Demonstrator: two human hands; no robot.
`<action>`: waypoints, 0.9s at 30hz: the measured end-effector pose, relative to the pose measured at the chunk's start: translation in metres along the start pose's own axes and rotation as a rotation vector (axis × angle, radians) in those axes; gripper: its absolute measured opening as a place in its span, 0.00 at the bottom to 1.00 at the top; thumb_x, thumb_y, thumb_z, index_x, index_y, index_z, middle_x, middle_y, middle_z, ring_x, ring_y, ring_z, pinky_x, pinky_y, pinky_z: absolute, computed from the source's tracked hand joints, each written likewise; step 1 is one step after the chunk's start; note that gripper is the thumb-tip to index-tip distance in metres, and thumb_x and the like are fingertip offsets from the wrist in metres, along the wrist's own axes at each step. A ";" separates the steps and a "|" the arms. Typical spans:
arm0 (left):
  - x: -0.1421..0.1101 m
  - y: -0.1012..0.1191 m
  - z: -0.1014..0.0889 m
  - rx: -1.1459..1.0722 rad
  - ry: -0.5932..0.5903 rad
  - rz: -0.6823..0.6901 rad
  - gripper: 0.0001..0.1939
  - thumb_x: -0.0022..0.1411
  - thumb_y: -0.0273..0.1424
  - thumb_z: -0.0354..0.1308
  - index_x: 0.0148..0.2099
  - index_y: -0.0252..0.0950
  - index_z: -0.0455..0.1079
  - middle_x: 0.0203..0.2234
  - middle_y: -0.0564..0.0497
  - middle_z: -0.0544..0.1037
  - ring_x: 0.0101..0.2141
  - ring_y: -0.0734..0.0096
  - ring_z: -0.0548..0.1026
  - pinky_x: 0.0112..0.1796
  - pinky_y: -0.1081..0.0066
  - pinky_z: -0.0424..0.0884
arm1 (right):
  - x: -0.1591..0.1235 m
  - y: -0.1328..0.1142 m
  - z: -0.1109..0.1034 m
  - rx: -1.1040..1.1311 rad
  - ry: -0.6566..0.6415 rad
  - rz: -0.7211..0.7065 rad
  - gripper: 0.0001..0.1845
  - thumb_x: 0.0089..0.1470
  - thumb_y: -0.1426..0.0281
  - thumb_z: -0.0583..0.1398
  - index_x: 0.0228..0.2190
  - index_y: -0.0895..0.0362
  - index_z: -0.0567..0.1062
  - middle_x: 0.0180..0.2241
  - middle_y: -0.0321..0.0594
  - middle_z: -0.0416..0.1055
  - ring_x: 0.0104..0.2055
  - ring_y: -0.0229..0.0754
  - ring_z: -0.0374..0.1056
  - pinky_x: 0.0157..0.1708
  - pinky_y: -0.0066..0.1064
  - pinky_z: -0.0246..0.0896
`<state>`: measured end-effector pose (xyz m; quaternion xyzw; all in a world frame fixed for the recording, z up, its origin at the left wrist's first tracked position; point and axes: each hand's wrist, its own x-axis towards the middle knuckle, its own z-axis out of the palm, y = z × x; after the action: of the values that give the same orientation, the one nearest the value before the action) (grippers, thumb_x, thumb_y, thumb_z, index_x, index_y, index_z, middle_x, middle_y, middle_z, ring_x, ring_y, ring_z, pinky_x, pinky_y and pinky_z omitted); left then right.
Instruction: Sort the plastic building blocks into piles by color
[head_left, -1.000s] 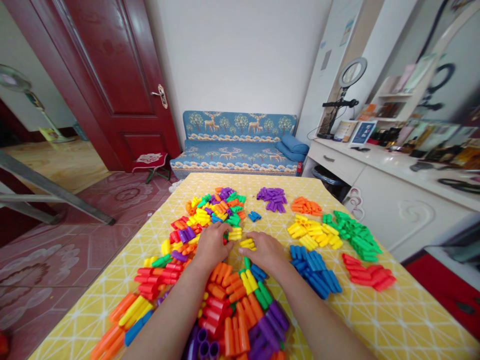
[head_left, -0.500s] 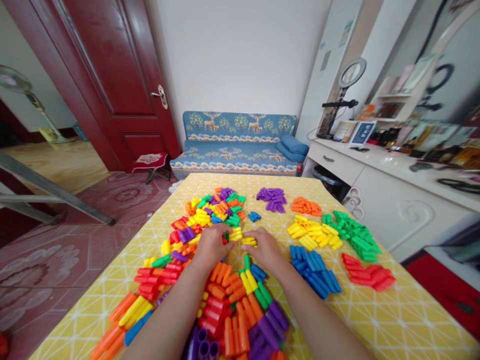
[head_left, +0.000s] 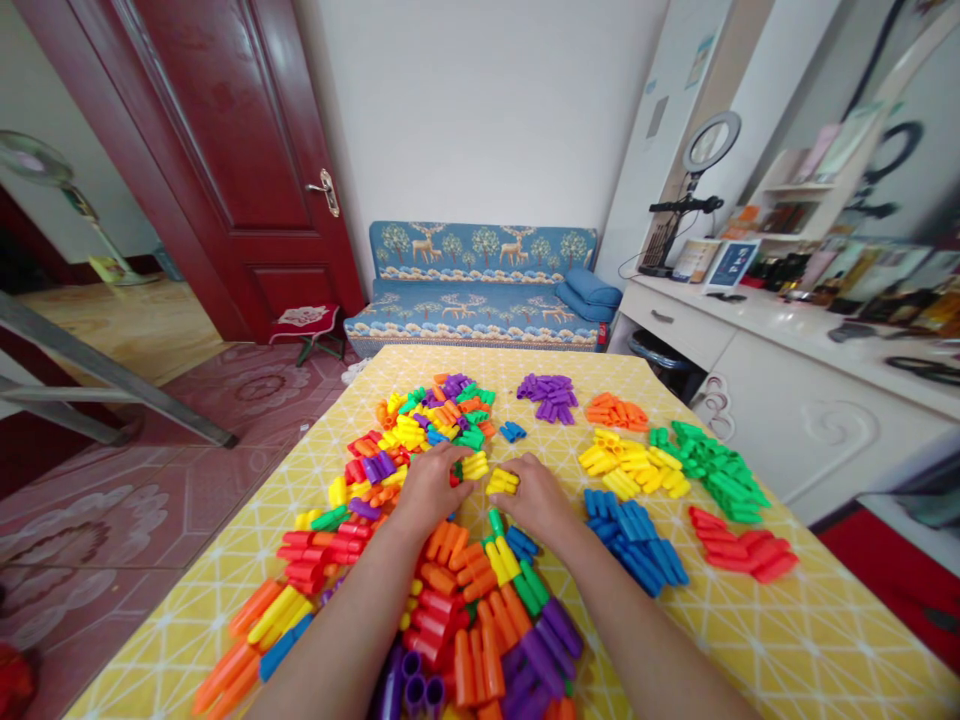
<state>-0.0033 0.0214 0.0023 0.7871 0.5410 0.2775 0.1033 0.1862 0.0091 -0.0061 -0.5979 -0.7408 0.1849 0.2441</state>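
A big mixed heap of coloured plastic tube blocks (head_left: 420, 560) covers the left half of a yellow-clothed table (head_left: 787, 640). My left hand (head_left: 429, 487) rests on the heap's middle, fingers curled over a yellow block (head_left: 474, 465). My right hand (head_left: 534, 495) lies beside it, fingers closed on another yellow block (head_left: 502, 482). The two hands are close together, a few centimetres apart.
Sorted piles lie to the right: purple (head_left: 549, 392), orange (head_left: 615, 411), yellow (head_left: 631, 464), green (head_left: 712, 470), blue (head_left: 636, 534), red (head_left: 742, 548). Two loose blue blocks (head_left: 511, 432) sit mid-table. A white cabinet (head_left: 795, 400) stands right, a blue sofa (head_left: 480, 285) behind, a red door (head_left: 225, 170) left.
Both hands have crept slightly forward and closer together, and the yellow blocks at the fingertips moved with them. The camera shifted a little.
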 end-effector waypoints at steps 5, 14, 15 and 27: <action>0.000 0.000 0.000 -0.002 0.002 -0.008 0.19 0.52 0.33 0.64 0.48 0.39 0.74 0.38 0.48 0.77 0.36 0.65 0.75 0.40 0.68 0.70 | 0.001 -0.002 -0.021 -0.106 -0.049 -0.025 0.25 0.46 0.63 0.64 0.48 0.51 0.74 0.43 0.42 0.71 0.45 0.45 0.69 0.44 0.31 0.59; -0.001 -0.001 0.001 0.013 -0.001 0.008 0.20 0.52 0.36 0.64 0.48 0.39 0.75 0.39 0.47 0.77 0.39 0.63 0.76 0.41 0.68 0.69 | 0.058 0.061 -0.118 -0.542 0.023 0.124 0.23 0.50 0.60 0.63 0.49 0.50 0.75 0.48 0.44 0.73 0.49 0.49 0.68 0.44 0.34 0.60; -0.001 -0.001 0.001 0.012 -0.002 0.005 0.20 0.52 0.36 0.64 0.48 0.39 0.75 0.40 0.48 0.77 0.38 0.63 0.76 0.40 0.68 0.69 | 0.062 0.070 -0.122 -0.567 0.007 0.140 0.23 0.50 0.60 0.63 0.49 0.50 0.75 0.48 0.44 0.73 0.49 0.49 0.68 0.44 0.34 0.60; -0.001 -0.003 0.002 -0.009 -0.002 -0.003 0.21 0.52 0.37 0.65 0.49 0.39 0.74 0.40 0.47 0.77 0.39 0.63 0.75 0.41 0.68 0.69 | 0.072 0.092 -0.112 -0.642 -0.097 0.198 0.17 0.50 0.64 0.63 0.43 0.49 0.78 0.47 0.44 0.74 0.51 0.51 0.67 0.47 0.38 0.59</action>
<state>-0.0048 0.0223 -0.0016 0.7862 0.5407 0.2791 0.1077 0.3128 0.0972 0.0424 -0.7037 -0.7104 -0.0068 -0.0113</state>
